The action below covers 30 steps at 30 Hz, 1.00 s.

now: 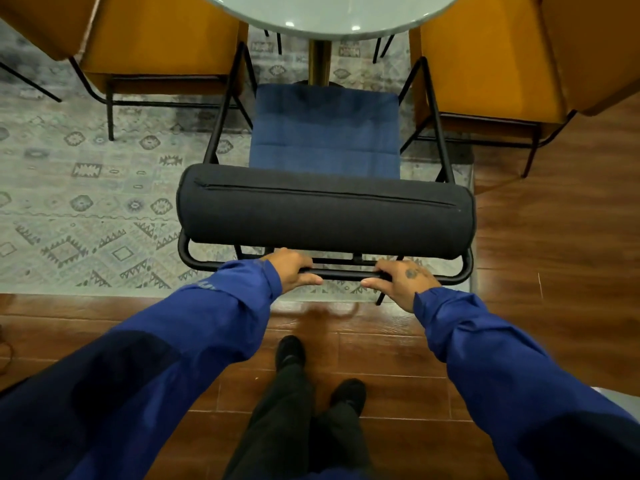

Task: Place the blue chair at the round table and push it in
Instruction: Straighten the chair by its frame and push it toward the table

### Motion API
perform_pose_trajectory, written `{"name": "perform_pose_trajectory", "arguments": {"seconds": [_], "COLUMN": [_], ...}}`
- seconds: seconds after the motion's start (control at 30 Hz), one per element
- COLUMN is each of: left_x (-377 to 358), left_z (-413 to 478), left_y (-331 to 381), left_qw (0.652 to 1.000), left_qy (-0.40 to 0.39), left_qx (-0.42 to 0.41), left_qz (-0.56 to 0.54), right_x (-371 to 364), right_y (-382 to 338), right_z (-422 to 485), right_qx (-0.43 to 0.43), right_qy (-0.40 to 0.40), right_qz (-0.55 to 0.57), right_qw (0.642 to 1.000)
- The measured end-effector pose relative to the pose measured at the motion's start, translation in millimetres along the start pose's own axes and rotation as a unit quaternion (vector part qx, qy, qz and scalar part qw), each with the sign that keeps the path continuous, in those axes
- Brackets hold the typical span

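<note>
The blue chair [323,129] stands right in front of me, facing the round table [332,13] at the top of the view. It has a blue seat, a dark padded backrest roll and a black metal frame. The seat's front edge lies near the table's gold pedestal, short of the tabletop's rim. My left hand [294,270] grips the black rear bar of the frame just below the backrest. My right hand [401,280] grips the same bar a little to the right. Both thumbs lie under the bar.
Two mustard-yellow chairs flank the blue one: one at the left [152,39], one at the right [491,64], their black legs close to its frame. A patterned grey rug [79,188] lies under the table. Wooden floor [554,237] and my feet are below.
</note>
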State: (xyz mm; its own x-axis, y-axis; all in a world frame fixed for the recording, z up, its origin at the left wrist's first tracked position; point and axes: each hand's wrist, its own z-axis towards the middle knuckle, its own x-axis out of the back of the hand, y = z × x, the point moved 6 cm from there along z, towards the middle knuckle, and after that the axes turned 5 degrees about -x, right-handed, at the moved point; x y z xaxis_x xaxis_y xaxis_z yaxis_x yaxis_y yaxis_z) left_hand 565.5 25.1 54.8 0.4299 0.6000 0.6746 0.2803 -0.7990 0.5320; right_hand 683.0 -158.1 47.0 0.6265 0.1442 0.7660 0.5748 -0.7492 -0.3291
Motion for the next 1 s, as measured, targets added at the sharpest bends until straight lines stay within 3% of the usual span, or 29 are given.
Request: {"name": "perform_pose_trajectory", "arguments": {"seconds": [0.13,0.3,0.8,1.0], "left_x": [13,15,13,17], "left_z": [-26,-34,-22,-19], "left_y": [-33,-43,-32,-39], "left_qw": [0.999,0.998,0.998,0.998], "left_qy": [-0.009,-0.004,0.01,-0.021], "left_qx": [0.045,0.062,0.06,0.066], "left_qz": [0.018,0.007,-0.011,-0.004], "right_x": [8,12,23,23], "right_y": [36,51,66,63], "right_z": [-12,-13,-7,-6], "right_qx": [-0.05,-0.035,-0.04,-0.038], "right_qy": [0.001,-0.017,0.007,-0.016], "right_qz": [-0.069,-0.014,-0.033,-0.041], "right_qw": [0.996,0.999,0.999,0.998]}}
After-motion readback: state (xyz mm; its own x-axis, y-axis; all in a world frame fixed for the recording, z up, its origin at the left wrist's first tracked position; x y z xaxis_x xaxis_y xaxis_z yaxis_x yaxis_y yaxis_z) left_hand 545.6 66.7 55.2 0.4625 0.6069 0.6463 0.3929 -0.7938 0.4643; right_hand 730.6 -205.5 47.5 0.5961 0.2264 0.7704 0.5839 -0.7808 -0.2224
